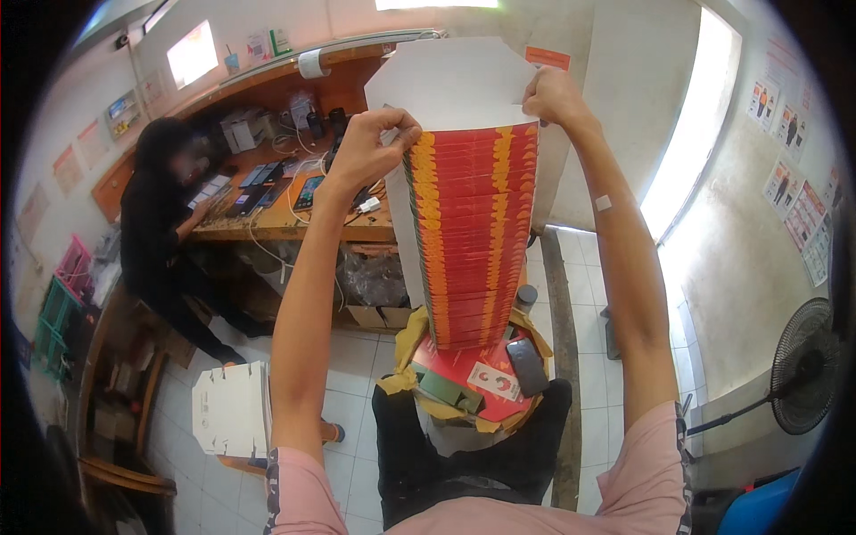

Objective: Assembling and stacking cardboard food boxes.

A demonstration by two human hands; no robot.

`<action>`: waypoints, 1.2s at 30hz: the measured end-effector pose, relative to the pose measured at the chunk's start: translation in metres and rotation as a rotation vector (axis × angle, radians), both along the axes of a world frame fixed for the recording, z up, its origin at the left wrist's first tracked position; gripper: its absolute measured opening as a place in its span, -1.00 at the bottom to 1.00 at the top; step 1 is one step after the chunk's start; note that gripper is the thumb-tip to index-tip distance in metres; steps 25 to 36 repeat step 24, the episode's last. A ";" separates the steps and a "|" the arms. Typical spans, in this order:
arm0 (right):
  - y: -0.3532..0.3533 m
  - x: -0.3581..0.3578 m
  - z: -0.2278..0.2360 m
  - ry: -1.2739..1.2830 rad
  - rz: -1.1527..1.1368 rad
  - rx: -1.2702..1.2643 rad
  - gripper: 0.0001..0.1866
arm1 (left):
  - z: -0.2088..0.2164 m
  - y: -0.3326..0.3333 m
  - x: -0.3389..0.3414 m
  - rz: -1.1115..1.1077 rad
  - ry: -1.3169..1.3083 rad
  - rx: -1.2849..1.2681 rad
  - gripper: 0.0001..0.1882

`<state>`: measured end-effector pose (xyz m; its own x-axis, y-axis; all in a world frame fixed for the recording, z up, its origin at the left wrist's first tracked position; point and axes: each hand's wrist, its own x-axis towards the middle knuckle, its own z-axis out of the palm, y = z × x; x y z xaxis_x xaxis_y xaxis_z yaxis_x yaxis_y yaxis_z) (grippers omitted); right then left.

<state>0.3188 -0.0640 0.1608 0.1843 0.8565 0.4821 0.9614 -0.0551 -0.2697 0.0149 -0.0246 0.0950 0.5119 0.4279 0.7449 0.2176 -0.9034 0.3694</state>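
Observation:
A tall stack of red-and-yellow printed pieces [473, 241] rises in front of me from between my knees. Over its top stands a white cardboard sheet [450, 80] with cut corners. My left hand [374, 143] has its fingers pinched at the stack's upper left corner, on the edge of the sheet. At the upper right, my right hand [555, 96] pinches the sheet's lower right edge. Below the stack lie a red printed sheet [446, 360], a black phone [527, 366] and a small printed card [493, 382], on a seat wrapped in torn yellow material [406, 352].
At the left, a person in black [156, 214] stands by a wooden counter [294, 223] with several phones and cables. White cardboard pieces [230, 410] are piled low on my left. A black fan [800, 366] stands on the right, and a blue object [762, 506] sits lower right.

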 end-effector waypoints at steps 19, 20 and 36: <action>0.016 -0.002 -0.007 0.014 -0.048 -0.152 -0.76 | 0.023 0.054 0.020 0.449 0.122 -0.481 -0.56; 0.022 -0.001 -0.004 -0.108 -0.074 -0.148 -0.75 | 0.023 0.061 0.021 0.427 0.133 -0.470 -0.62; 0.007 -0.006 -0.004 -0.144 -0.191 -0.176 -0.75 | 0.005 0.073 0.027 0.222 0.004 -0.574 -0.66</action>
